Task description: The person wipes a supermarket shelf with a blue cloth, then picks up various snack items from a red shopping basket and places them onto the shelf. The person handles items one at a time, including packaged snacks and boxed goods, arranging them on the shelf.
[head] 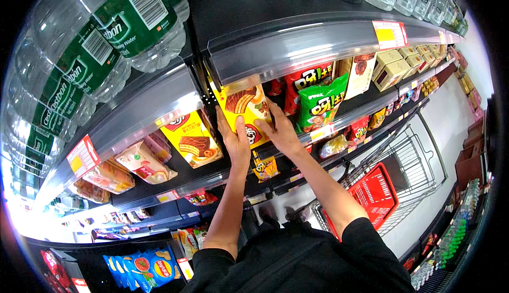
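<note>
A yellow snack-cake box printed with chocolate-coated layered cake is held between both my hands at the shelf's front. My left hand presses against its left side, the thumb lying on the front face. On the right side, my right hand grips it with the thumb on the front too. The box's top end is partly covered by the clear lip of the shelf above. A similar yellow box stands on the shelf to the left. A green snack bag sits just right of my right hand, in front of red bags.
Large water bottles stand on the upper shelf at left. Its clear plastic edge overhangs my hands. Behind me at right is a wire shopping cart with a red basket. Blue chip bags lie at lower left.
</note>
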The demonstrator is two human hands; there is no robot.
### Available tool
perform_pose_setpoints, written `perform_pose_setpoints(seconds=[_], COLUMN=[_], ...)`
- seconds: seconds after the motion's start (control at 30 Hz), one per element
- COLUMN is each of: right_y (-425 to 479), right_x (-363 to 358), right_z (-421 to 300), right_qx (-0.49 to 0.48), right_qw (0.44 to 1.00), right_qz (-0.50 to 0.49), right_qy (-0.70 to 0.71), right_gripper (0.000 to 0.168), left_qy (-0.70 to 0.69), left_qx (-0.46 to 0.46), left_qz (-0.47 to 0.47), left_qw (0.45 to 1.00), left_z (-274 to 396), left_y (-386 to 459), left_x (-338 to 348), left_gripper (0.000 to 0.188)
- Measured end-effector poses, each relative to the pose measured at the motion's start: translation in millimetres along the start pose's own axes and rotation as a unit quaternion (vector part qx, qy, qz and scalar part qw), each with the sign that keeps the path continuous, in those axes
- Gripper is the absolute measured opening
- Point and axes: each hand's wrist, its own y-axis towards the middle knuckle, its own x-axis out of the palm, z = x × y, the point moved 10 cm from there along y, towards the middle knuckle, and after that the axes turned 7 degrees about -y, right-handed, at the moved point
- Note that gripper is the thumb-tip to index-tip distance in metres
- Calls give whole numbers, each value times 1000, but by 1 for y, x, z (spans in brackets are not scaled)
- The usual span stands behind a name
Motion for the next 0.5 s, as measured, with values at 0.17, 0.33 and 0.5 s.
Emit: perform_pose_setpoints(seconds=[0.17,0.33,0.5], right_y=[-2,-2,-1], right_x=[4,3,7], right_z=[0,-2,0], right_qx=[17,0,28], right_qw=[999,1000,1000], right_qz=[-2,10,-7], right_qy=[27,16,-5], right_gripper=[73,74,69], left_qy=[-38,-55,-58], left_qx=[-12,-16,-16], left_qz=[-15,-26,-26], left_qw=[999,998,998], left_z=[-12,-21,-22], left_y=[4,7,9], left_x=[2,3,1], left_gripper=[62,61,62])
